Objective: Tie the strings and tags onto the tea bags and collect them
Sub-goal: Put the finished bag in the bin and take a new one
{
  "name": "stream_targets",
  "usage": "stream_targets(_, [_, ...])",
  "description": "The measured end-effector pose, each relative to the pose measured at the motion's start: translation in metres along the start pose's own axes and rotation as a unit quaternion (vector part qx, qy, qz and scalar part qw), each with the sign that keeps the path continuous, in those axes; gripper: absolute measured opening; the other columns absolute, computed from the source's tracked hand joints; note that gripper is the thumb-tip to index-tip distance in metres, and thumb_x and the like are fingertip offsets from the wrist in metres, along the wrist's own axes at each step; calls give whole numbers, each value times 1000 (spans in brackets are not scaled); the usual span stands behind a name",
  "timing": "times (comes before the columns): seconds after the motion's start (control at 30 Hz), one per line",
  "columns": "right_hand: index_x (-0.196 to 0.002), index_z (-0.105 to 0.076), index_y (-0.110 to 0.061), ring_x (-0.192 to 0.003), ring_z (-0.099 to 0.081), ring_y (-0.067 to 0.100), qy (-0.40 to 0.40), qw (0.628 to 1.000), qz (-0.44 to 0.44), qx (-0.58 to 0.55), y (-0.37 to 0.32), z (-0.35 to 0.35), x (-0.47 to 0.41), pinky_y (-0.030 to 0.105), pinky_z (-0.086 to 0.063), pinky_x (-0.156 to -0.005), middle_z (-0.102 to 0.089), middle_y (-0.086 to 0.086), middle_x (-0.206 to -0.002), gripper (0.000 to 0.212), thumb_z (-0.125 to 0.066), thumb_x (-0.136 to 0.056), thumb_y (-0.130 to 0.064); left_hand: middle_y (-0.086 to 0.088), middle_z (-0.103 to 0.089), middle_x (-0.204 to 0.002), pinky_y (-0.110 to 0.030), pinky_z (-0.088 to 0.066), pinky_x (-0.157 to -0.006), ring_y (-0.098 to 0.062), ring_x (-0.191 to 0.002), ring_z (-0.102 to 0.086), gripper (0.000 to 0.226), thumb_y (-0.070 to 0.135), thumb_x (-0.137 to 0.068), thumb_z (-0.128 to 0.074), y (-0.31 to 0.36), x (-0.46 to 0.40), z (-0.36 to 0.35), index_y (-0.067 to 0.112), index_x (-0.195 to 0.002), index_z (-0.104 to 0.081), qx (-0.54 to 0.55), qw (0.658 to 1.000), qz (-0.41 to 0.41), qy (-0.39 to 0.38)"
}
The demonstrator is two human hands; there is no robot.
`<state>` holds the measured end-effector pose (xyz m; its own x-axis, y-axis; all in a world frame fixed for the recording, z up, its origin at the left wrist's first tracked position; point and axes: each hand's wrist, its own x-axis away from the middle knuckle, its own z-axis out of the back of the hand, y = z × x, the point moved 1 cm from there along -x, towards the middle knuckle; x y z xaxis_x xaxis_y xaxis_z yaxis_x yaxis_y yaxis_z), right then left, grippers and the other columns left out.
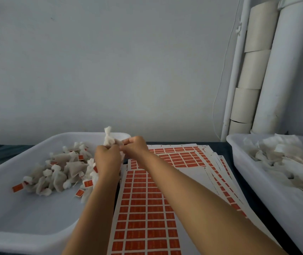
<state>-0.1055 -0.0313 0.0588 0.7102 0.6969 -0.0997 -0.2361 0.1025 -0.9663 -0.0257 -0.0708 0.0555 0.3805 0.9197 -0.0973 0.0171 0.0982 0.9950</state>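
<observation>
Head view shows me both grips, left hand [107, 157] and right hand [135, 147], pinching one tea bag [109, 138] above the left tray [36, 144].

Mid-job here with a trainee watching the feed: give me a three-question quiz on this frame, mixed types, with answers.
1. True or false: both hands hold the tea bag.
2. Which tray holds the tagged bags? A) left tray B) right tray C) neither
3. Fill in: the tag sheets lie ___ the two trays.

Key
1. True: the left hand and the right hand pinch it, held up over the left tray's far right corner.
2. A; the right tray holds bags that show no tags.
3. Between.
</observation>
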Motion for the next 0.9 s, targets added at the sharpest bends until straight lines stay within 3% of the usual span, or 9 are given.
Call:
stream_targets(0.1, [-126,-53,-6,-109,-57,31,-51,998,-12,-28,4,-1,8,29,-54,-79,-57,17,-122,40,-57,-86,-4,-10,-51,-110,-32,-40,-69,-18,-85,-49,32,8,-91,-48,3,5,2,4,-123,-47,11,1000,-1,18])
stream_targets(0.17, [-128,-50,-11,-107,-58,27,-38,999,9,-10,2,8,15,20,-52,-69,-55,14,-125,41,-54,-87,-3,-10,-47,-126,-33,-41,-75,-19,-94,-48,39,7,-91,-49,6,6,3,11,-128,-42,18,999,-31,39])
stream_targets(0.27, [-117,-57,-13,-92,-60,15,3,998,48,39,-5,34,29,11,-47,-60,-60,9,-117,27,-54,-91,-8,-6,-56,-111,-25,-41,-62,-13,-81,-53,29,7,-90,-49,10,14,-1,16,-118,-50,16,998,-59,36])
stream_targets(0.37, [-108,-60,-14,-87,-60,12,42,997,63,30,-13,69,49,21,-52,-75,-64,3,-103,17,-52,-93,-12,-3,-61,-95,-24,-40,-53,-9,-71,-54,19,10,-92,-48,16,29,-15,17,-107,-56,-4,997,-76,5])
stream_targets(0.5, [-97,-63,-16,-83,-65,14,114,993,39,-15,-10,121,88,21,-56,-69,-67,0,-90,16,-48,-95,-10,0,-63,-78,-17,-44,-39,-7,-49,-61,12,11,-93,-49,19,59,-44,17,-97,-59,-2,995,-59,-75])
stream_targets(0.6, [-92,-65,-13,-81,-67,17,181,983,-4,-9,1,155,116,29,-57,-73,-68,5,-89,19,-47,-94,-7,0,-64,-82,-25,-55,-53,-12,-62,-66,10,13,-93,-52,9,83,-64,18,-95,-59,-41,989,-51,-135])
stream_targets(0.67, [-90,-65,-10,-78,-66,17,226,973,-30,-14,4,175,128,31,-56,-75,-67,8,-87,22,-45,-93,-2,1,-64,-87,-27,-55,-63,-18,-74,-65,11,12,-94,-52,3,96,-79,19,-94,-60,-55,984,-47,-163])
stream_targets(0.9, [-94,-65,-3,-76,-60,16,291,951,-104,-7,6,239,138,26,-53,-67,-63,7,-84,22,-44,-91,2,-1,-65,-98,-29,-55,-72,-15,-81,-63,10,10,-93,-52,0,134,-145,14,-96,-61,-57,955,-63,-284])
